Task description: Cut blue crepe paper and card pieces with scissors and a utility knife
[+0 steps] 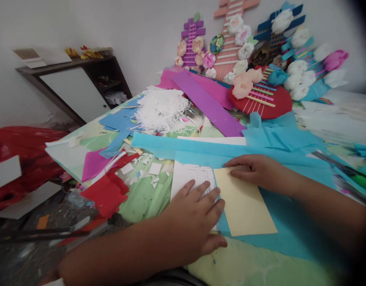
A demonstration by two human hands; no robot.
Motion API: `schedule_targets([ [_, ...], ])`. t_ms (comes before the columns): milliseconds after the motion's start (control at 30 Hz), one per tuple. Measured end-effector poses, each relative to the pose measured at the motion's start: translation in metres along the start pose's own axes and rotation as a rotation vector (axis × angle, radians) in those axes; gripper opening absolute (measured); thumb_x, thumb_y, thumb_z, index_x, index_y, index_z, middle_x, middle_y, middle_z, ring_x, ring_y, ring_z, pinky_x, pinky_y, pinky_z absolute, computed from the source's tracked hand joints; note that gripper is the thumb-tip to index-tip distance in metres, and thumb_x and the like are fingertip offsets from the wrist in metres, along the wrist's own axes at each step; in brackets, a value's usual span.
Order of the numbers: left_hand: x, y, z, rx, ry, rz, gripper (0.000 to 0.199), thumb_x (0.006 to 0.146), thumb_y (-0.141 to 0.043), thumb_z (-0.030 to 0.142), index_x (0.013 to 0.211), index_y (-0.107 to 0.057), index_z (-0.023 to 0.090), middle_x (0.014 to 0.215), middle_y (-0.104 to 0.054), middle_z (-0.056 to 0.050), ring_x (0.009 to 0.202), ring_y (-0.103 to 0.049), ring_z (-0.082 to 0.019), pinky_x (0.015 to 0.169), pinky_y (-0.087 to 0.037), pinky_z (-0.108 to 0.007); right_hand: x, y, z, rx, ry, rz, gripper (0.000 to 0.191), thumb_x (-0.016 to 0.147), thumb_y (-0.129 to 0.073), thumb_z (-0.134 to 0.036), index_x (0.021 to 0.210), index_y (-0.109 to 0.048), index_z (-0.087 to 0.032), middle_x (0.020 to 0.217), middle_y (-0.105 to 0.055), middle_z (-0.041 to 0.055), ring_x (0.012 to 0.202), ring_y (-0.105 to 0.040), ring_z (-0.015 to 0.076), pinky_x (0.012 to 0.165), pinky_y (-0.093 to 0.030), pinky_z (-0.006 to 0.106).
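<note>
My left hand (197, 216) lies flat with its fingers apart, pressing on a white sheet (183, 178) marked with dark smudged lines. At the upper edge of a cream paper rectangle (248, 206) is my right hand (260, 172). Its thumb rests on the cream piece and its forefinger stretches over the blue crepe paper (197, 151), a small gap between them; the other fingers are hidden. More of the blue paper spreads underneath the cream rectangle.
Scissors (343, 165) lie at the right. Behind are white shredded strands (161, 109), a purple strip (209, 103) and a red disc (275, 103) with paper flowers. Red scraps (108, 190) and white offcuts (155, 169) litter the left side. A dark cabinet (78, 83) stands beyond.
</note>
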State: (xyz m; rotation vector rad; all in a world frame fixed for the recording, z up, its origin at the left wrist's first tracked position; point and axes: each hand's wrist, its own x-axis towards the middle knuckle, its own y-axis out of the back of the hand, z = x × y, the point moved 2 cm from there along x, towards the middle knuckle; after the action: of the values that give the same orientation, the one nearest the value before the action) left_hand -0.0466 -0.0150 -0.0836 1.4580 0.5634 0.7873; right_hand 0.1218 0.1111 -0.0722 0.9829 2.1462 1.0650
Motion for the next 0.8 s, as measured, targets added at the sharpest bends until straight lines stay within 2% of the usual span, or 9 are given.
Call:
schedule_targets([
  [167, -0.001, 0.002, 0.001, 0.013, -0.008, 0.014, 0.057, 0.079, -0.036, 0.057, 0.118, -0.045, 0.016, 0.126, -0.043, -0.011, 0.116, -0.036, -0.028, 0.096, -0.025, -0.044, 0.001, 0.004, -0.004, -0.007, -0.067, 0.023, 0.031, 0.071, -0.048, -0.044, 0.090, -0.064, -0.025, 0.088, -0.066, -0.0004, 0.076, -0.060, 0.0172, 0.066, -0.048, 0.029],
  [433, -0.001, 0.001, 0.002, 0.033, -0.015, 0.027, 0.062, 0.080, -0.032, 0.057, 0.121, -0.041, 0.010, 0.125, -0.044, -0.013, 0.117, -0.035, -0.027, 0.097, -0.024, -0.043, -0.002, 0.007, -0.014, -0.012, -0.087, 0.025, 0.027, 0.071, -0.048, -0.038, 0.088, -0.064, -0.023, 0.087, -0.066, 0.0003, 0.077, -0.061, 0.0178, 0.066, -0.048, 0.030],
  [800, -0.001, 0.001, 0.002, 0.045, -0.029, 0.045, 0.057, 0.079, -0.037, 0.056, 0.113, -0.049, 0.012, 0.124, -0.046, -0.012, 0.116, -0.036, -0.029, 0.095, -0.026, -0.044, -0.001, 0.003, 0.002, 0.085, -0.151, 0.046, 0.028, 0.071, -0.049, -0.043, 0.086, -0.064, -0.025, 0.082, -0.066, -0.0011, 0.072, -0.061, 0.0168, 0.066, -0.048, 0.030],
])
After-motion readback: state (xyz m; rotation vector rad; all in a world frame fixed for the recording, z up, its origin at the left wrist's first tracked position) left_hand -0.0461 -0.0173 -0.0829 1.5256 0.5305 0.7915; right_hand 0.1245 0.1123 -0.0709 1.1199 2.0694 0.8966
